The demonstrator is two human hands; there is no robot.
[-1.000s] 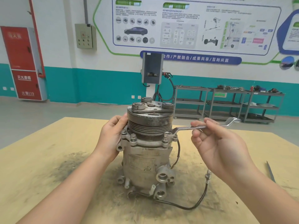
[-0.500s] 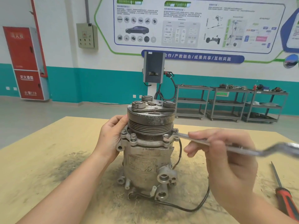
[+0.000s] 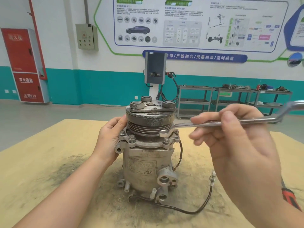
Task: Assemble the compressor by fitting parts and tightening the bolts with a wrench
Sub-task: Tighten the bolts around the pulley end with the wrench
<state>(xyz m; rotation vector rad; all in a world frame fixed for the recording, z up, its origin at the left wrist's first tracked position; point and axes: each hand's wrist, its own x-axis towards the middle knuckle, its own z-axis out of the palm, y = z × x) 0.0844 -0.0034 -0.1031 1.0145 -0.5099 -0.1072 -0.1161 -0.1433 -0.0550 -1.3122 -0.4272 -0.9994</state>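
A grey metal compressor (image 3: pixel 144 163) stands upright on the wooden table (image 3: pixel 41 170), its dark grooved pulley (image 3: pixel 148 122) on top. My left hand (image 3: pixel 109 140) grips its left side at the flange, just below the pulley. My right hand (image 3: pixel 230 137) pinches the shaft of a long silver ring wrench (image 3: pixel 205 123) that lies level and points left. The wrench's ring end (image 3: pixel 166 133) hovers just above a bolt (image 3: pixel 165 140) at the flange's front right. Two more bolts (image 3: pixel 131 137) stick up at the flange's front left.
A black cable with a connector (image 3: pixel 212 176) loops from the compressor's base across the table to the right. A red-handled screwdriver (image 3: pixel 289 197) lies at the right edge behind my forearm. Dark grime stains the tabletop around the base. Metal shelving carts (image 3: pixel 230 99) stand far behind.
My right hand swung the wrench handle down and toward me, then back up to the right. The ring end has come off the far-right bolt and now sits over the front-right one. The left hand has kept its hold.
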